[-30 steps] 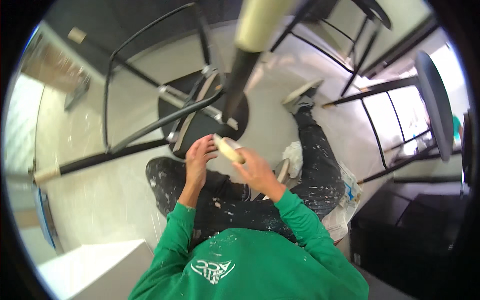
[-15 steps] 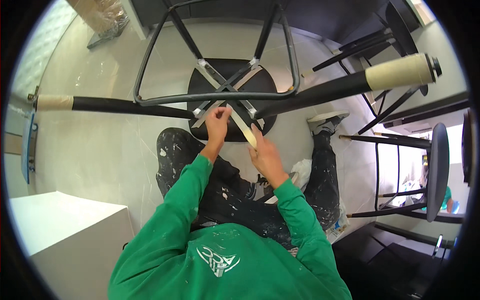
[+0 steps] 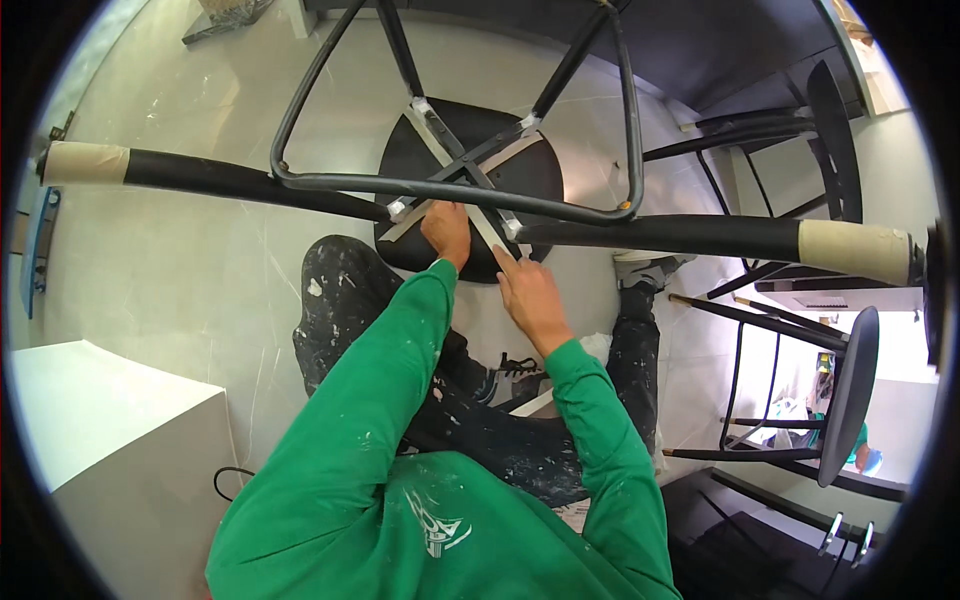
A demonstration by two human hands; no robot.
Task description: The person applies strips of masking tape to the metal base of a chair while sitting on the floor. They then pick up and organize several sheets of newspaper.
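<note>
the upturned black stool (image 3: 470,160) at twelve o'clock has a matt seat underside and smooth, dull metal tube legs, two tipped with beige paper tape (image 3: 85,162). glossy pale stone-look floor (image 3: 190,270) at nine o'clock; green cloth sleeves (image 3: 390,360), paint-flecked dark cloth trousers (image 3: 335,300).

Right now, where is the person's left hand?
In the head view, the left hand is just left of centre, resting on the crossed metal brackets under the upturned black stool's seat, close beside the right hand.
</note>
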